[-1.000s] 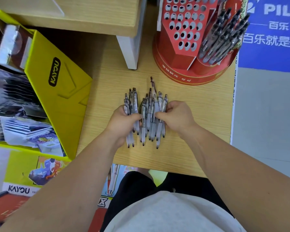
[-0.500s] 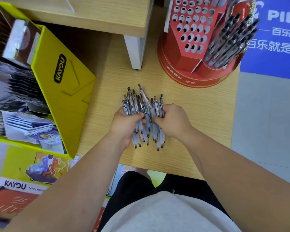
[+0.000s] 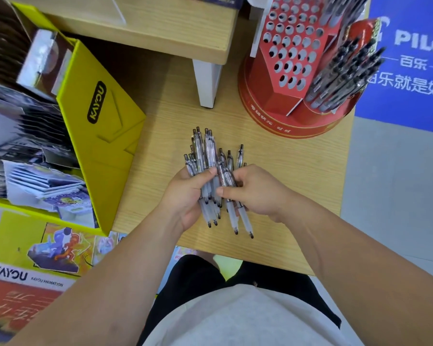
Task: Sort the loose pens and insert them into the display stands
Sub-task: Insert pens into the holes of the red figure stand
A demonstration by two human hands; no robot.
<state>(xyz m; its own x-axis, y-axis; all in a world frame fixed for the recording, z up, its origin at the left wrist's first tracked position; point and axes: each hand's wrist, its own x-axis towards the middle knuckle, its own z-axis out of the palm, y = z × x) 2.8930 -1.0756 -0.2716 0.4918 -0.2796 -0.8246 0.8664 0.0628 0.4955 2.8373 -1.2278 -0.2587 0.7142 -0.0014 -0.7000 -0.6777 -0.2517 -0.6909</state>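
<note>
While both hands (image 3: 190,193) (image 3: 255,191) grip them, pens (image 3: 205,156) fan upward.

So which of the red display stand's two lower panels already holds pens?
The right-hand panel, beside the blue Pilot sign, is packed with pens; the panel to its left shows only empty holes.

The pens (image 3: 206,151) are clear with black ends. The stand (image 3: 273,116) at one o'clock is red, the box (image 3: 105,146) at nine yellow.
</note>
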